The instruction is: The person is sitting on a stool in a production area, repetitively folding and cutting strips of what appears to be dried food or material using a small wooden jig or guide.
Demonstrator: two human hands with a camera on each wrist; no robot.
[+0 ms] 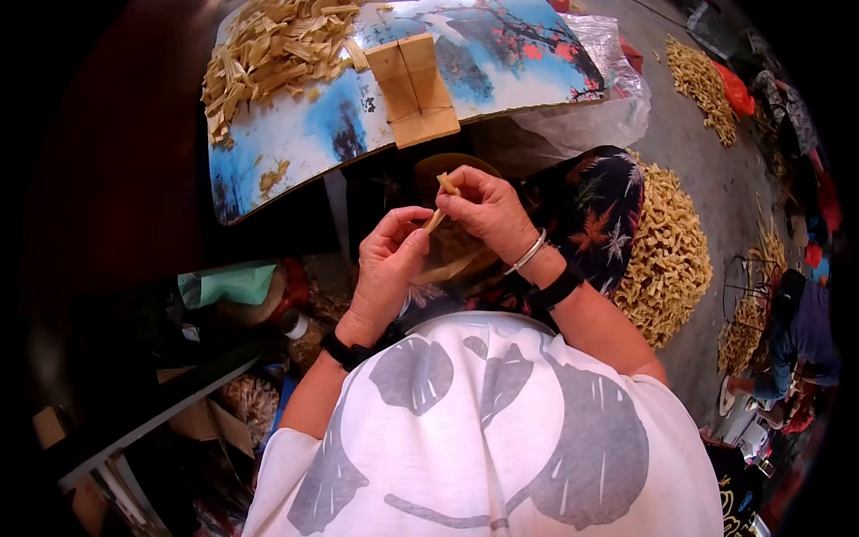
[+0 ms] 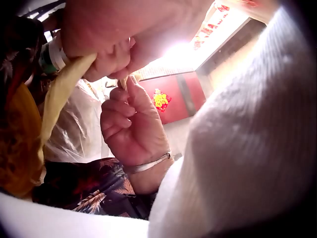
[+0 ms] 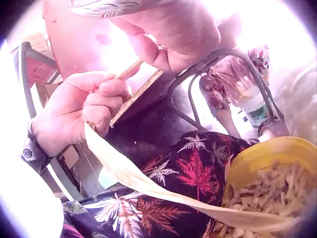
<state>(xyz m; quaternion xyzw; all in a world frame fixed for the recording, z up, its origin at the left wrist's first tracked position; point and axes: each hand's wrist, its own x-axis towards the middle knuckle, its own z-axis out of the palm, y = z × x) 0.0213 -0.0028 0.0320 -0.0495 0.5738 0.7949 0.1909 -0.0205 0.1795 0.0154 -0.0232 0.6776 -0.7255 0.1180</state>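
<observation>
While a narrow, pale-yellow strip (image 1: 433, 221) is pinched by the left hand (image 1: 389, 258) at its near part and by the right hand (image 1: 490, 215) at its far end, a broad tail is trailed over a round yellow tub (image 3: 270, 151). Beyond, a blue-and-white painted tabletop (image 1: 309, 134) is loaded at far left with flat yellow shavings (image 1: 282, 49); an angled wooden block (image 1: 398, 89) is set at its near edge. At right, twisted yellow pieces (image 1: 662, 259) are heaped. Black characters (on the tabletop) cannot be read.
</observation>
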